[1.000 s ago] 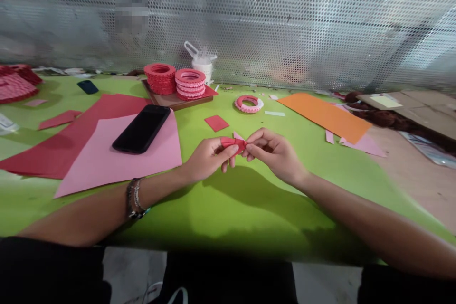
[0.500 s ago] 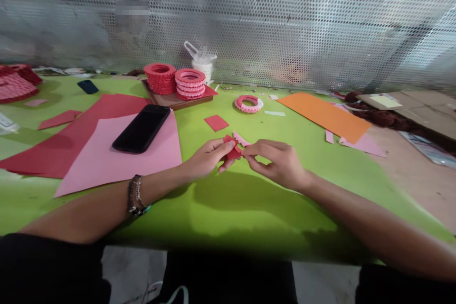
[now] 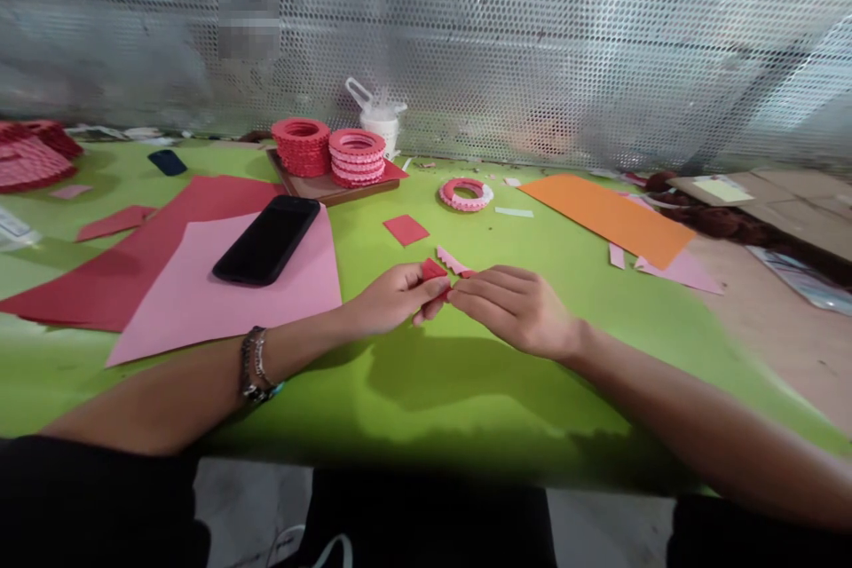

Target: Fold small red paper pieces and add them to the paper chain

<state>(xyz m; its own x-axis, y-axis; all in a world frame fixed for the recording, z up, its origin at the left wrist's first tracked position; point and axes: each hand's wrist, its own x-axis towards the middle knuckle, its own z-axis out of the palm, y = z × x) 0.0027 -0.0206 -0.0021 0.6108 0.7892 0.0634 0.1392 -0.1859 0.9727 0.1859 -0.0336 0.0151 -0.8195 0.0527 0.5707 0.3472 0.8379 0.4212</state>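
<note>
My left hand point(image 3: 399, 297) pinches a small piece of folded red paper point(image 3: 434, 268) between thumb and fingers, above the table's middle. Against its right edge are the closed fingertips of my right hand point(image 3: 516, 306), fingers laid together and thumb hidden beneath them. Just behind the right fingers shows a pink strip with a notched edge point(image 3: 451, 261), its near end covered by the hand. A flat red paper square point(image 3: 406, 230) lies a little farther off. Beyond it rests a red, pink and white paper ring point(image 3: 465, 194).
A black phone point(image 3: 267, 240) lies on pink sheets point(image 3: 293, 293) over red sheets point(image 3: 153, 248) at left. Stacked paper rings point(image 3: 358, 158) stand on a brown board point(image 3: 319, 188) before a white cup point(image 3: 382, 129). Orange paper point(image 3: 605, 217) lies right; perforated metal point(image 3: 506, 44) closes the back.
My right hand has turned, its fingers now flatter and together over the red paper's edge. My left thumb has slid slightly right, covering more of the paper.
</note>
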